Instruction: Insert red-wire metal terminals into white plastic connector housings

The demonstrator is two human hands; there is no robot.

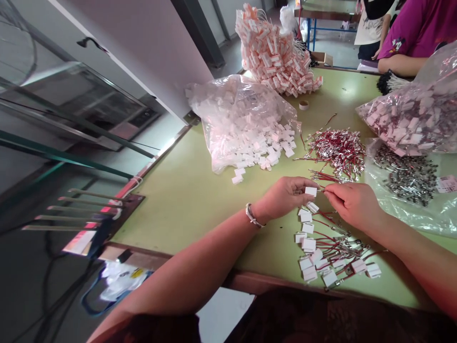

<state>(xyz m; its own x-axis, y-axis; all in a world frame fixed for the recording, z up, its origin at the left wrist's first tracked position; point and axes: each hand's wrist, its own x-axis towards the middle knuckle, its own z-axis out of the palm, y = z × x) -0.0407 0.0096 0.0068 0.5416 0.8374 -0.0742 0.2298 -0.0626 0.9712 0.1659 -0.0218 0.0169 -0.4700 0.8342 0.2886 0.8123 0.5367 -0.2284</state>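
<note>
My left hand (285, 196) pinches a small white plastic connector housing (311, 191) between thumb and fingers. Close on its right, my right hand (352, 202) is closed on a short red wire (321, 189), whose end points at the housing; whether it sits inside I cannot tell. Below the hands lie several white housings (309, 245) with red wires attached, in a loose column toward the table's front edge. Beyond my hands is a heap of loose red wires (337, 150) with metal ends. A clear bag (243, 124) spills white housings on the left.
A tall pile of orange-and-white parts (274, 57) stands at the back. On the right are a bag of white pieces (417, 116) and dark metal parts (407, 174) on plastic. A tape roll (303, 105) lies behind. A person in a purple sleeve (403, 33) leans on the far edge.
</note>
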